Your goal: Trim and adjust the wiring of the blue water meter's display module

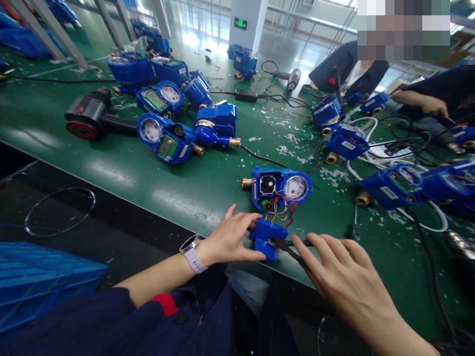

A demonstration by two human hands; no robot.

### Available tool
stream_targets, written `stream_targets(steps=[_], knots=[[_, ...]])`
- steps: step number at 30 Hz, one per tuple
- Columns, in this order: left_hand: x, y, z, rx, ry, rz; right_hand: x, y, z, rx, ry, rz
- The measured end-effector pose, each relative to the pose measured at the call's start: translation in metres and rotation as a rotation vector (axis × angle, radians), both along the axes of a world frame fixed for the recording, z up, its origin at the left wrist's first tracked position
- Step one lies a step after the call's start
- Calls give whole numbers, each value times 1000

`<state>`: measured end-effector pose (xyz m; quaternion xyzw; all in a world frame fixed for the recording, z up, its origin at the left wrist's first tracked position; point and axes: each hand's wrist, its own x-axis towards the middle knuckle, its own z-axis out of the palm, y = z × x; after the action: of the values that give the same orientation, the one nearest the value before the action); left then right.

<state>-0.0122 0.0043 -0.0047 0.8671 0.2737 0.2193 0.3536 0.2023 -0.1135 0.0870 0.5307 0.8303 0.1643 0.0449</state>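
Observation:
An opened blue water meter (281, 189) lies near the front edge of the green table (193, 188), its round dial to the right and coloured wires spilling out toward me. My left hand (230, 237) pinches a small blue cover piece (267, 238) that hangs on those wires. My right hand (343, 279) rests beside it, fingers curled around a thin dark tool (293, 249) whose tip touches the cover piece.
Several more blue meters (174, 133) lie at the back left beside a black and red power tool (91, 118). More meters (393, 185), white cables and plastic shavings cover the right side. Another person's arm (423, 101) works at the far right. A blue crate (37, 282) sits below left.

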Motion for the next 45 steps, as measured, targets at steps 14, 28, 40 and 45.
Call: stream_targets(steps=[14, 28, 40, 45], knots=[[-12, 14, -10, 89, 20, -55, -24, 12, -10, 75, -20, 204], [-13, 17, -9, 38, 22, -30, -24, 6, -15, 97, -30, 161], [-13, 17, -7, 32, 12, -45, -23, 6, -13, 60, -56, 161], [-11, 16, -7, 67, 37, -58, -32, 11, -15, 64, -37, 153]])
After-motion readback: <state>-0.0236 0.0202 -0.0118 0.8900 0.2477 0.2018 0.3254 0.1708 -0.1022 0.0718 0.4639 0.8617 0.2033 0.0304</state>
